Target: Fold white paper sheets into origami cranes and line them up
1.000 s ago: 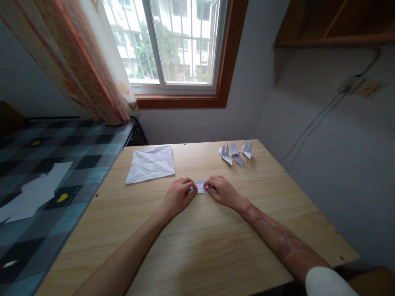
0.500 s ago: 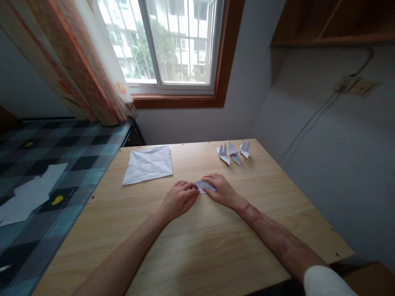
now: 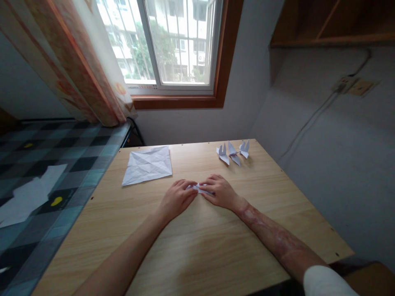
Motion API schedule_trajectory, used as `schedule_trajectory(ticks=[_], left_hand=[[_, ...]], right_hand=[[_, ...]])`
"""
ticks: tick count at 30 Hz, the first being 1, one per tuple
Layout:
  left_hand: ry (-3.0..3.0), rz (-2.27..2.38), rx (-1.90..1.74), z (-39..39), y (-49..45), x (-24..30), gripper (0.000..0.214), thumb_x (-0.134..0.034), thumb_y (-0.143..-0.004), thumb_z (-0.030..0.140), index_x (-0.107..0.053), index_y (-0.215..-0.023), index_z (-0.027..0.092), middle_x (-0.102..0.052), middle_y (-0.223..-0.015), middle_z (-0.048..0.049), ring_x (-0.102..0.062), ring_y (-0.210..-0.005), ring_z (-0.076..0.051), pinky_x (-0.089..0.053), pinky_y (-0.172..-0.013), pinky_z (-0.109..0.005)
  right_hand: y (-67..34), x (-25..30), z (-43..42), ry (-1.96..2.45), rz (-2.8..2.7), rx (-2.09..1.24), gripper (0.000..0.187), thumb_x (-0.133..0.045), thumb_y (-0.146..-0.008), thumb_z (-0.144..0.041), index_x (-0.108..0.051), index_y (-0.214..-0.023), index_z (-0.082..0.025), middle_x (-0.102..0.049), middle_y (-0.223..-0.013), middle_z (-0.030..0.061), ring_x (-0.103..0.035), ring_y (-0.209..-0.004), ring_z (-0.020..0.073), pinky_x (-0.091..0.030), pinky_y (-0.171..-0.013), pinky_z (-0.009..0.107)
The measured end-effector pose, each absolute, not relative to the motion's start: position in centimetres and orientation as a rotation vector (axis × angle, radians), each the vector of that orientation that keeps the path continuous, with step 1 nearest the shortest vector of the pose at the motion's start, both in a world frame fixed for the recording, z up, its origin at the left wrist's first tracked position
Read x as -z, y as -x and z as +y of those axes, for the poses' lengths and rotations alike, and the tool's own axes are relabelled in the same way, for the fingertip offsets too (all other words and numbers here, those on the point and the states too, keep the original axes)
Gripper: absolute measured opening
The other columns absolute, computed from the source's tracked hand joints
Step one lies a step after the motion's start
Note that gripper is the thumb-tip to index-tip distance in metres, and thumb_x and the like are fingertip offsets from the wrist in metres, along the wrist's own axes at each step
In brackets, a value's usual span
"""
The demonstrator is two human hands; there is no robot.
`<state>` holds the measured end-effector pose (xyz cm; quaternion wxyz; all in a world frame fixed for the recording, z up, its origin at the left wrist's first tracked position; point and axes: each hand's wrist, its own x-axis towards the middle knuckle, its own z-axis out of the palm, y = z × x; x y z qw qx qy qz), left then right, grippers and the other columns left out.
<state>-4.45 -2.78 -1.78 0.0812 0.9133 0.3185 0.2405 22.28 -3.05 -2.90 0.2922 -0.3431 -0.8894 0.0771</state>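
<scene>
Mid-frame, the left fingers (image 3: 184,183) and right fingers (image 3: 210,181) cover most of the folded paper (image 3: 199,188), so its shape cannot be told. The bottom edge cuts off the left forearm (image 3: 132,244) and, at lower right, the white sleeve (image 3: 325,282). The left edge crops the white papers (image 3: 29,199) and bed (image 3: 82,154); the top edge crops the window (image 3: 185,57). At lower left, a pale object (image 3: 4,270) is too small to identify.
</scene>
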Motion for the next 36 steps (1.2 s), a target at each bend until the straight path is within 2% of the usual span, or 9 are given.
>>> schedule_trajectory(ticks=[6,10,14,21,25,29,32,36], left_hand=[[-2.677,0.952,-0.698,-2.7,4.4,1.9,0.023,-0.058,-0.114,0.031,-0.080,-0.122,0.028,-0.081,-0.131,-0.0076,-0.075,-0.118,-0.027,-0.057,-0.106,-0.046],[-2.685,0.972,-0.732,-2.7,4.4,2.0,0.021,-0.061,-0.113,0.030,-0.077,-0.126,0.028,-0.082,-0.127,-0.0073,-0.076,-0.115,-0.027,-0.057,-0.104,-0.044],[-2.714,0.990,-0.750,-2.7,4.3,2.2,0.021,-0.060,-0.113,0.027,-0.075,-0.127,0.026,-0.082,-0.120,-0.0075,-0.075,-0.109,-0.027,-0.057,-0.099,-0.043],[-2.618,0.981,-0.790,-2.6,4.1,2.2,0.021,-0.060,-0.111,0.024,-0.080,-0.120,0.027,-0.081,-0.118,-0.0071,-0.073,-0.108,-0.026,-0.056,-0.098,-0.041],[-2.376,1.014,-0.905,-2.1,3.6,2.3,0.016,-0.066,-0.107,0.023,-0.082,-0.108,0.024,-0.081,-0.111,-0.0073,-0.073,-0.102,-0.024,-0.056,-0.095,-0.038],[-2.311,1.028,-0.912,-1.9,3.3,2.4,0.018,-0.065,-0.109,0.026,-0.081,-0.102,0.021,-0.080,-0.105,-0.0078,-0.073,-0.098,-0.023,-0.056,-0.092,-0.036],[-2.331,1.031,-0.870,-2.0,3.4,2.3,0.020,-0.063,-0.110,0.028,-0.081,-0.103,0.021,-0.079,-0.104,-0.0078,-0.073,-0.098,-0.023,-0.055,-0.092,-0.036],[-2.338,1.098,-0.836,-2.1,3.6,2.4,0.019,-0.063,-0.110,0.030,-0.080,-0.114,0.022,-0.079,-0.105,-0.0078,-0.073,-0.098,-0.024,-0.055,-0.091,-0.037]], right_hand=[[-22.1,3.3,-2.8,0.847,-2.443,-0.132,0.020,-0.064,-0.113,-0.030,-0.081,-0.123,-0.030,-0.084,-0.123,0.0045,-0.072,-0.110,0.0263,-0.054,-0.103,0.046],[-21.7,3.4,-2.8,0.840,-2.389,-0.123,0.016,-0.066,-0.110,-0.024,-0.082,-0.113,-0.027,-0.085,-0.115,0.0049,-0.074,-0.104,0.0253,-0.056,-0.100,0.044],[-21.4,3.7,-2.8,0.857,-2.269,-0.193,0.012,-0.070,-0.106,-0.021,-0.081,-0.103,-0.024,-0.083,-0.104,0.0064,-0.073,-0.098,0.0248,-0.057,-0.094,0.041],[-21.5,3.7,-2.8,0.934,-2.122,-0.448,0.007,-0.077,-0.102,-0.019,-0.082,-0.101,-0.024,-0.077,-0.097,0.0057,-0.071,-0.096,0.0235,-0.056,-0.088,0.037],[-21.5,3.8,-2.6,0.954,-2.097,-0.500,0.010,-0.069,-0.108,-0.019,-0.078,-0.106,-0.024,-0.077,-0.102,0.0064,-0.071,-0.101,0.0239,-0.055,-0.092,0.038],[-21.5,4.1,-2.4,0.992,-2.080,-0.473,0.013,-0.062,-0.111,-0.016,-0.073,-0.108,-0.023,-0.074,-0.106,0.0074,-0.069,-0.104,0.0245,-0.055,-0.094,0.038],[-21.4,3.9,-2.4,0.993,-2.088,-0.439,0.014,-0.061,-0.111,-0.015,-0.071,-0.106,-0.024,-0.073,-0.108,0.0081,-0.067,-0.108,0.0256,-0.054,-0.098,0.040],[-21.4,3.5,-2.5,0.999,-2.086,-0.427,0.010,-0.068,-0.107,-0.015,-0.070,-0.106,-0.024,-0.078,-0.115,0.0078,-0.068,-0.110,0.0267,-0.054,-0.100,0.043]])
